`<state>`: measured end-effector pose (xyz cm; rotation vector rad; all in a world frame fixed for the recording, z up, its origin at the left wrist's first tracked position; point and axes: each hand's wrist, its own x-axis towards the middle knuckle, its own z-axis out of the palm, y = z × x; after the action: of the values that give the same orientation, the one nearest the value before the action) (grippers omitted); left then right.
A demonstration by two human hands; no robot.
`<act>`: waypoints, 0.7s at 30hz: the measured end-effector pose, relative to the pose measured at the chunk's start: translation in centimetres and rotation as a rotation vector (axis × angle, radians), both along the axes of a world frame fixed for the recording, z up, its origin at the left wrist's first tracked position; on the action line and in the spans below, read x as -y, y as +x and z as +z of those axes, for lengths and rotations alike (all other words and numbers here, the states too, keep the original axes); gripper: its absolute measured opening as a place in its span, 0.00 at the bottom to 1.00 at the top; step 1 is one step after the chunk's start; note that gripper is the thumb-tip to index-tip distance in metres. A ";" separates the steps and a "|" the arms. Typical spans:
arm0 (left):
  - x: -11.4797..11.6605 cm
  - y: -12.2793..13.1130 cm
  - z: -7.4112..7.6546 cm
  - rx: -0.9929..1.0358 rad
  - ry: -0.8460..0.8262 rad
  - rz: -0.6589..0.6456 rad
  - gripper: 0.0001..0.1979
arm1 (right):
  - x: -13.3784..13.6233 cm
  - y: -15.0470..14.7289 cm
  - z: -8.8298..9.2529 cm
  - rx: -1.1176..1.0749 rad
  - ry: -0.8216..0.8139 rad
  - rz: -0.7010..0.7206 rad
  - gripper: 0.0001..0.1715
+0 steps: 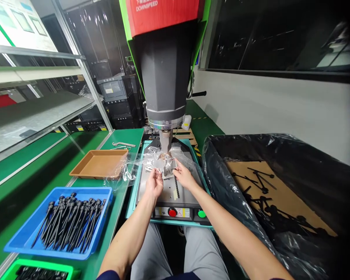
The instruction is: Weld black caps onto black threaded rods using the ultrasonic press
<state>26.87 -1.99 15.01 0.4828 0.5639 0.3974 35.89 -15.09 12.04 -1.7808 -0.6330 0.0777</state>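
My right hand (184,175) is closed on a thin black rod (177,188) beside the metal fixture (167,171); the rod's lower end points down over the machine's base plate. On the fixture's other side, my left hand (155,183) has its fingers pinched together, and what they hold, if anything, I cannot make out. Clear plastic film (151,155) is draped around the fixture. Straight above it comes down the narrow grey tool (165,140) of a press-like machine (165,74). Red (172,212) and green (202,214) buttons sit on the base's front.
At left, a blue tray (105,194) holds many black rods with caps, near a brown tray (99,163), a wrench (124,144) and a green bin (71,270). At right, a bin lined with black plastic (221,171) contains cardboard (277,186) and more black capped rods.
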 end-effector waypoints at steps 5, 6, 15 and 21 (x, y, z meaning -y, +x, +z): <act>1.1 0.8 0.5 0.103 0.048 -0.027 0.02 | 0.0 0.8 0.9 0.153 -0.012 -0.024 0.23; 1.1 0.9 0.4 0.104 0.065 -0.036 0.02 | -0.1 0.9 1.1 0.181 -0.004 -0.017 0.23; 0.0 1.2 0.9 0.089 0.197 -0.064 0.08 | -2.1 2.7 3.9 0.418 -0.026 -0.056 0.20; -0.4 1.5 1.4 0.085 0.174 -0.069 0.06 | -4.3 4.9 3.6 0.345 -0.087 -0.066 0.12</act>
<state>28.38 -1.56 16.40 0.6474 0.4316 0.4013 40.76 -10.77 15.60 -1.9151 -0.8255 -0.2558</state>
